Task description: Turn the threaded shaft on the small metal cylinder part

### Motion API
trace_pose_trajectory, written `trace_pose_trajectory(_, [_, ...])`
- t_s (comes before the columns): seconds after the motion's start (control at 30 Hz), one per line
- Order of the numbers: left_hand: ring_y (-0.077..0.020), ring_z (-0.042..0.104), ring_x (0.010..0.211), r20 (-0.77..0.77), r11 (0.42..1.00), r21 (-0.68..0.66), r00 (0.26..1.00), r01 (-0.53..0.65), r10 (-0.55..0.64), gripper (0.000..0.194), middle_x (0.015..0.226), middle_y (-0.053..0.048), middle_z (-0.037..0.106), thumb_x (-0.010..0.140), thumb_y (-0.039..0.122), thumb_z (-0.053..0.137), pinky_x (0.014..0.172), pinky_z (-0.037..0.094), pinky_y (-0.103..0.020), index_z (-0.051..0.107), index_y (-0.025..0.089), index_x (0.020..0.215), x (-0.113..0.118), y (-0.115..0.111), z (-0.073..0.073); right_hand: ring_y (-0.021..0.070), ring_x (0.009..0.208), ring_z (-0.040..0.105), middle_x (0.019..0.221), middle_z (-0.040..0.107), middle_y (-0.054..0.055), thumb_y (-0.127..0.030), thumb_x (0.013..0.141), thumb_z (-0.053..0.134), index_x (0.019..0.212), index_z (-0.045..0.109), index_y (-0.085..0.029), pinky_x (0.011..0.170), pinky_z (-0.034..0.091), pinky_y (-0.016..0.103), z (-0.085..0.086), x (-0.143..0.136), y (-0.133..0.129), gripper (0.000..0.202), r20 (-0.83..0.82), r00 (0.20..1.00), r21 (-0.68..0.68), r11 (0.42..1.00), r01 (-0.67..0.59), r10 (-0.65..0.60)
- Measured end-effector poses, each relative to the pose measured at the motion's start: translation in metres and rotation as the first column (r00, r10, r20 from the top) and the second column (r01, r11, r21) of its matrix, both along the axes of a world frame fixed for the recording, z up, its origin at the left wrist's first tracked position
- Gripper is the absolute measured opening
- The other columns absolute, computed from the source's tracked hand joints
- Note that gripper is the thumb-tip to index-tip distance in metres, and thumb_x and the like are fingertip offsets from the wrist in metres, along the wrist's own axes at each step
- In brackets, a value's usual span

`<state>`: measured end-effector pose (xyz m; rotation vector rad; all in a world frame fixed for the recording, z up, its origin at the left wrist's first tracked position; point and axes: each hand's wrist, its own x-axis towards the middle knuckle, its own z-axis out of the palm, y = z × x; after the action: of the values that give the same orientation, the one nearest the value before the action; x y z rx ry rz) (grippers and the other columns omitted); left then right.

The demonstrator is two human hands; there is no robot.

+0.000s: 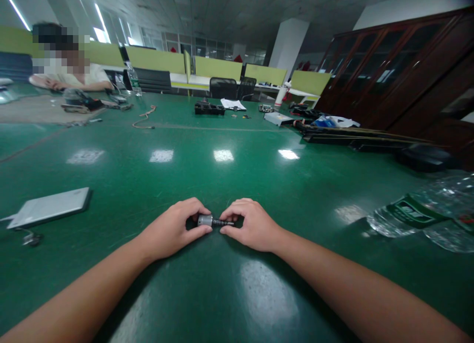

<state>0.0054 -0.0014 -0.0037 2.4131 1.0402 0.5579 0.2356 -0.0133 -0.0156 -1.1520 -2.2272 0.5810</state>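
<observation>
Head view: both bare hands rest on the green table (237,150), close to its near edge, with a small metal cylinder (205,220) held between them. Left hand (177,229) is closed around the silver body of the cylinder, thumb below and fingers curled over the top. Right hand (249,224) pinches the dark threaded shaft (223,223) that projects from the cylinder's right end; fingertips meet on it. The cylinder lies horizontally, just above or on the table surface; contact cannot be determined.

Left of the cylinder, well apart, a flat grey tablet (50,207) lies on the table, with a small dark item (31,239) just beside its near corner. Right of the cylinder, well apart, a clear plastic bottle (422,212) with a green label lies on its side. Beyond the cylinder, far across the table, sit a black box (209,108), white papers (233,104) and an orange cord (145,118). Far left beyond the cylinder, another person (66,76) sits at the table.
</observation>
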Motion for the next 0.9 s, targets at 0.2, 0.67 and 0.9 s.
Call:
trace_pose_trajectory(0.2, [-0.0195,0.060,0.085,-0.001,1.000,-0.004,1.000,0.006,-0.006,0.020,0.095,-0.005,0.065,0.088,0.036,0.062,0.076,0.048,-0.031,0.063,0.019,0.100,-0.0008,0.0006,-0.0005,0.0128,0.073,0.060,0.075,0.067,-0.002,-0.016,0.073,0.075,0.083,0.071,-0.020,0.077,0.041,0.030,-0.0012,0.0018,0.0009,0.011,-0.005,1.000,-0.002,1.000,0.014,-0.014])
trace_pose_trajectory(0.67, [-0.0195,0.060,0.082,0.016,0.999,0.032,0.999,-0.037,0.037,0.020,0.092,-0.004,0.065,0.088,0.037,0.061,0.073,0.048,-0.030,0.064,0.020,0.098,-0.0005,0.0014,-0.0009,0.0148,0.075,0.060,0.077,0.069,0.000,-0.015,0.073,0.072,0.081,0.072,-0.020,0.074,0.043,0.030,-0.0035,0.0037,0.0035,0.009,-0.001,0.997,0.013,0.997,0.074,-0.074])
trace_pose_trajectory(0.9, [-0.0195,0.060,0.081,0.013,0.997,-0.007,0.997,-0.073,0.073,0.021,0.092,-0.004,0.064,0.089,0.038,0.060,0.073,0.048,-0.031,0.063,0.020,0.099,-0.0009,0.0014,-0.0009,0.0152,0.075,0.059,0.078,0.069,0.000,-0.015,0.072,0.069,0.080,0.072,-0.021,0.071,0.043,0.029,-0.0043,0.0084,0.0070,0.010,0.038,0.982,0.003,0.982,0.187,-0.187])
